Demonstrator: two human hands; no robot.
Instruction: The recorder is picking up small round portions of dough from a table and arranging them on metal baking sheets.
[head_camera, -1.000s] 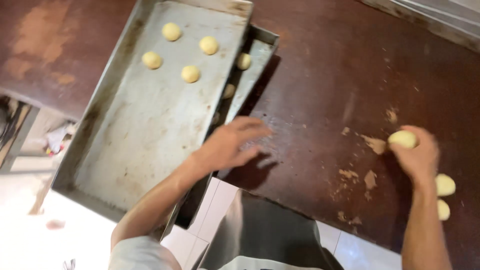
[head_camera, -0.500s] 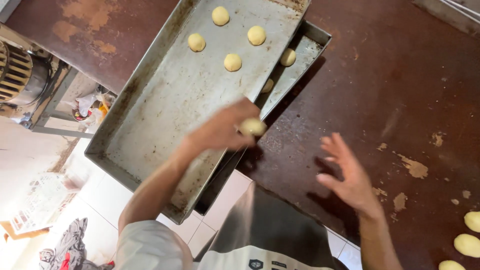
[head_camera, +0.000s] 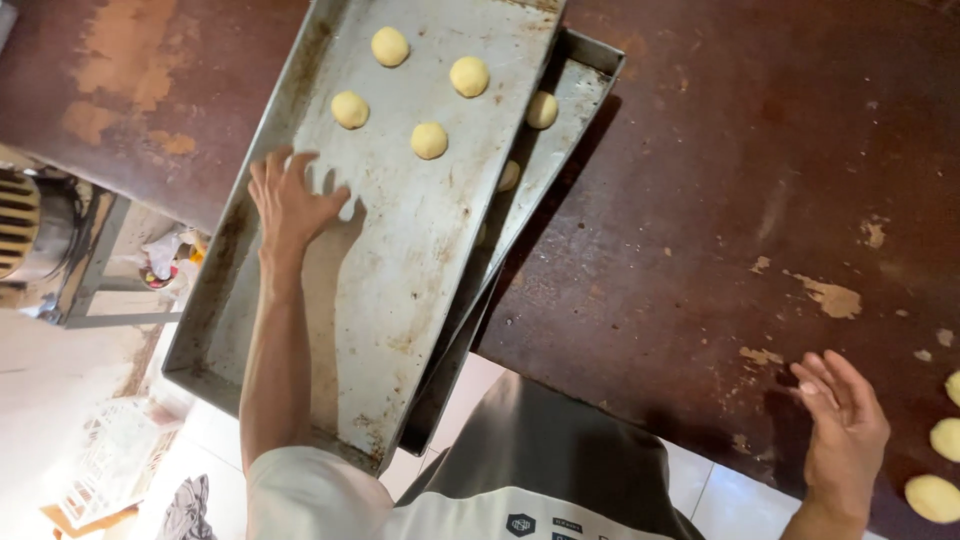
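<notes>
My left hand (head_camera: 290, 205) is out over the top baking tray (head_camera: 400, 270), palm down, fingers spread wide, gripping nothing. The fingertips sit just near of the closest dough ball (head_camera: 350, 109), not touching it as far as I can see. Whether the palm presses the metal or hovers just above it, I cannot tell.

Four dough balls lie on this tray towards its far end: that nearest one on the left, another (head_camera: 429, 140) to its right, and two farther off (head_camera: 390, 46) (head_camera: 469, 76). The tray is dull, scuffed metal, lying at a slant across the dark brown table (head_camera: 720, 200), its near corner hanging past the table edge.

A second tray (head_camera: 560, 130) lies under it, showing along the right side, with one more dough ball (head_camera: 542, 109) on it and another (head_camera: 509, 175) half tucked under the upper tray's rim.

My right hand (head_camera: 840, 430) is well apart, at the near right of the table, open, fingers loosely fanned, holding nothing. Just right of it three dough balls (head_camera: 932, 497) lie on the bare table by the frame's edge. Pale floury smears (head_camera: 830, 297) mark the wood beyond that hand.
</notes>
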